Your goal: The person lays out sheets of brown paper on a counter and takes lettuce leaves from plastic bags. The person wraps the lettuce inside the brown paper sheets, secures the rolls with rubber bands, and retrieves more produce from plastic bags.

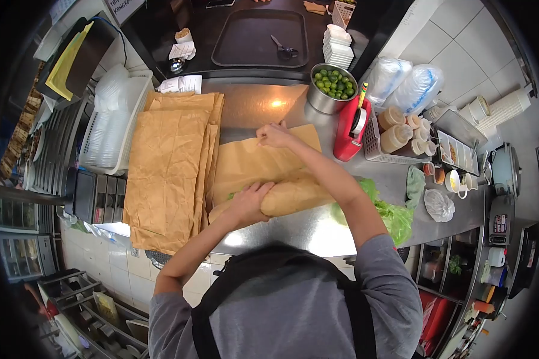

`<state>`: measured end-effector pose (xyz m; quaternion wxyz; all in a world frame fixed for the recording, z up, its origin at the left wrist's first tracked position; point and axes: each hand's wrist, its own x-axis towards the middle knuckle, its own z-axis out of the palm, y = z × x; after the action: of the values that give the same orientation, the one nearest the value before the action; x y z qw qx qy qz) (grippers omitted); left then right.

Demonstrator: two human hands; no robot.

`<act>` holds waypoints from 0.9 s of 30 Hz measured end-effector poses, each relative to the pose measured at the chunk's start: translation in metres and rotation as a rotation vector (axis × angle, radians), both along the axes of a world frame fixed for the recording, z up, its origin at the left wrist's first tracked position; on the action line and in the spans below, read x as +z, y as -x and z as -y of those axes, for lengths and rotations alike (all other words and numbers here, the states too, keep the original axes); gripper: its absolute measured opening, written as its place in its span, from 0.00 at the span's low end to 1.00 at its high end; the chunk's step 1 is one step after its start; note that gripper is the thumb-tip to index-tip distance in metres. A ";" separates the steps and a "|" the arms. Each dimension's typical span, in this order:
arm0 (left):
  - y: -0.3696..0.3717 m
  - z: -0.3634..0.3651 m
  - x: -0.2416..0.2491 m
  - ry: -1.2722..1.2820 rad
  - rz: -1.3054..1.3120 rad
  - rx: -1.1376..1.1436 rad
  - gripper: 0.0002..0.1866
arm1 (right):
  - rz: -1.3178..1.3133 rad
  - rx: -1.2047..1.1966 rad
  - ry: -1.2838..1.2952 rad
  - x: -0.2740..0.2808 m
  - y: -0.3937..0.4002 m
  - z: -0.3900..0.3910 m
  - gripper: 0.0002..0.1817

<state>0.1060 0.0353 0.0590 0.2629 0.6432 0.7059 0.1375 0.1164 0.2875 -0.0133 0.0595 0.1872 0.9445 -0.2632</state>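
Note:
A roll of brown paper lies crosswise on the steel counter, with green leafy lettuce sticking out at its right end. My left hand grips the roll near its left end, fingers curled over the top. Behind the roll, the flat part of the brown paper sheet spreads over the counter. My right hand reaches across and pinches this sheet near its far edge; its fingertips are partly hidden. What the roll holds inside is hidden, apart from green at its ends.
Stacked brown paper bags stand close on the left. A pot of green limes, a red tape dispenser and a basket of sauce bottles line the right. Behind, a black tray holds scissors.

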 end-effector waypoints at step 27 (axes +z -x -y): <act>0.048 -0.056 -0.019 0.333 0.477 -0.148 0.43 | 0.247 0.198 0.263 0.077 -0.131 0.040 0.51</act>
<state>0.0579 0.0909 0.0396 0.5324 0.5905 0.5883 0.1476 0.2476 0.2474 0.0632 0.2242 0.1150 0.9014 -0.3520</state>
